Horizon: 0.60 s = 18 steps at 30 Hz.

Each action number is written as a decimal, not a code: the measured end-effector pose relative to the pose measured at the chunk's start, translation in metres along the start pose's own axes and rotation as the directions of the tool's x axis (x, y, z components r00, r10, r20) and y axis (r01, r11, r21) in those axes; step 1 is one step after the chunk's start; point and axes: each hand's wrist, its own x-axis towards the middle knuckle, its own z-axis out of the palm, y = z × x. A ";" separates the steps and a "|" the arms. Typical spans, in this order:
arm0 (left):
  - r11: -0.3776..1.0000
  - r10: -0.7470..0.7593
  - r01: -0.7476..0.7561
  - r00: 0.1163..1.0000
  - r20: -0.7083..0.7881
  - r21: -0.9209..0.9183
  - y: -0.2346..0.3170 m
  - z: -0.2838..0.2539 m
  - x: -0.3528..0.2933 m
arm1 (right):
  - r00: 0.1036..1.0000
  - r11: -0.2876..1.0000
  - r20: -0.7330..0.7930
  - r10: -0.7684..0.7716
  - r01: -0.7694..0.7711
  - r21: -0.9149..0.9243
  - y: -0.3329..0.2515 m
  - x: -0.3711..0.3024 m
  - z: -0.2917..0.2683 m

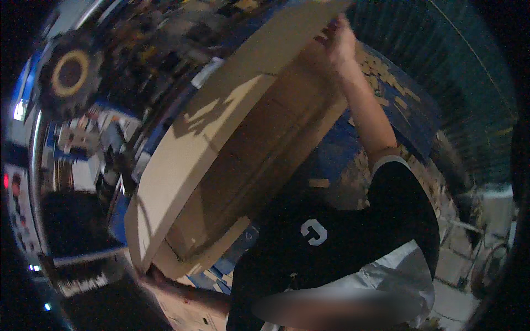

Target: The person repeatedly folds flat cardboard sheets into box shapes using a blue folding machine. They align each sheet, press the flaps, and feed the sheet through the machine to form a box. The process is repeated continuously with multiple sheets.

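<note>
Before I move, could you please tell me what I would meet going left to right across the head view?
Small red light, dark round object with a tan ring, open cardboard box, dark green corrugated surface.

Both hands hold a long, open cardboard box near opposite ends.

You have before you a large, long, open brown cardboard box, slanting from near left to far right, its inside shadowed.
</note>
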 end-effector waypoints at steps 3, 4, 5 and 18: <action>0.856 -0.228 0.242 0.970 0.086 -0.458 0.007 0.010 -0.004 | 0.992 0.969 0.100 -0.076 0.050 0.241 -0.015 -0.006 0.035; 0.746 -0.357 0.359 0.927 0.117 -0.561 0.014 0.011 -0.007 | 0.989 0.983 -0.115 -0.088 0.068 -0.169 -0.023 -0.011 0.051; 0.618 -0.371 0.372 0.915 0.161 -0.693 0.025 0.013 -0.010 | 0.974 0.958 -0.099 -0.203 0.176 -0.228 -0.029 -0.028 0.061; 0.877 0.427 -0.481 0.768 0.476 -0.011 0.153 0.107 -0.115 | -0.274 0.073 0.920 0.279 0.962 0.264 0.025 -0.284 0.012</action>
